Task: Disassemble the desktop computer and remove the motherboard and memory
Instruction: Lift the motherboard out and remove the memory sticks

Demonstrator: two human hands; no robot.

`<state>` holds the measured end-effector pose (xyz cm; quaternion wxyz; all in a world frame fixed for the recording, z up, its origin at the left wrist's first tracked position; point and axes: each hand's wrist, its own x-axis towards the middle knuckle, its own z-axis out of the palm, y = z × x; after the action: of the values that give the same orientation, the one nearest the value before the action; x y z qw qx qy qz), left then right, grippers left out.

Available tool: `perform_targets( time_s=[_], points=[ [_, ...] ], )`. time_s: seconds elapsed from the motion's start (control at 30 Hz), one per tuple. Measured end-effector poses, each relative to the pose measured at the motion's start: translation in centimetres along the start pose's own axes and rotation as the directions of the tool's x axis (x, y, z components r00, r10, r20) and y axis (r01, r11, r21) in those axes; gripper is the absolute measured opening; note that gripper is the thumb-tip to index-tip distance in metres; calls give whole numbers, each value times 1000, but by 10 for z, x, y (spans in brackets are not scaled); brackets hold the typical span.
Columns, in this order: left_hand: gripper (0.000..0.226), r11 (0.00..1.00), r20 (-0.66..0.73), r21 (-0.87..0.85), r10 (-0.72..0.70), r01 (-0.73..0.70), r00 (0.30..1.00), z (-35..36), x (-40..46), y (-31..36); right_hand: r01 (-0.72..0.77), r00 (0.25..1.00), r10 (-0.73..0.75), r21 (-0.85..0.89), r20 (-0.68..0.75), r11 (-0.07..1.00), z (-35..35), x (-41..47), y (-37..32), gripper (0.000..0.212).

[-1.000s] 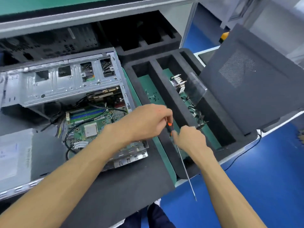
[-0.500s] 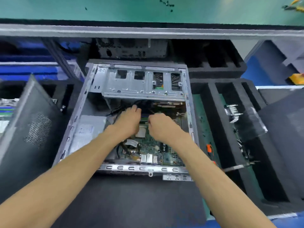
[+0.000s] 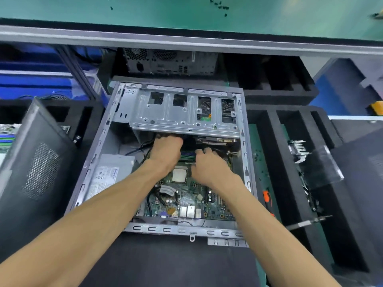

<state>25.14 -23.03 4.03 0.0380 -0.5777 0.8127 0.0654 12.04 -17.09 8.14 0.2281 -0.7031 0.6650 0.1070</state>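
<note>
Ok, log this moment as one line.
stage: memory removal | left hand: at memory slots | right hand: at slots | motherboard: in case

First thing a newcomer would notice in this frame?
The opened silver metal computer case at centre, its green motherboard exposed. Left hand and right hand reach in at the memory slots under the drive cage. An orange-handled screwdriver lies in the black foam tray on the right.

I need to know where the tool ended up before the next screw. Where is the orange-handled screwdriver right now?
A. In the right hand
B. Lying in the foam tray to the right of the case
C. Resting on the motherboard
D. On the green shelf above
B: the screwdriver lies in the foam tray right of the case, while both hands work at the memory slots.
</note>
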Motion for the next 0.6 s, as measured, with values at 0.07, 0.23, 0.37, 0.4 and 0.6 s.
perform_targets(
  time_s=[0.07,0.23,0.37,0.4,0.6],
  points=[
    [26,999,-27,-31,-26,25,999,1,-1,0,14,1000,-14,4,-3,1000,-1,-4,2,55],
    [38,994,-93,-91,-66,57,994,-2,-5,-2,46,996,-45,-12,75,999,-6,-13,10,45],
    [30,983,-103,-171,-90,72,991,-3,-5,-5,49,959,-22,-88,281,995,-6,-20,17,25],
    [29,979,-106,-189,-97,76,990,-3,-5,-6,56,938,-19,-97,345,994,-5,-22,18,23],
    [19,991,19,-122,-54,56,998,-9,-4,-4,101,908,-10,-196,418,975,7,-28,14,28]
  ],
)
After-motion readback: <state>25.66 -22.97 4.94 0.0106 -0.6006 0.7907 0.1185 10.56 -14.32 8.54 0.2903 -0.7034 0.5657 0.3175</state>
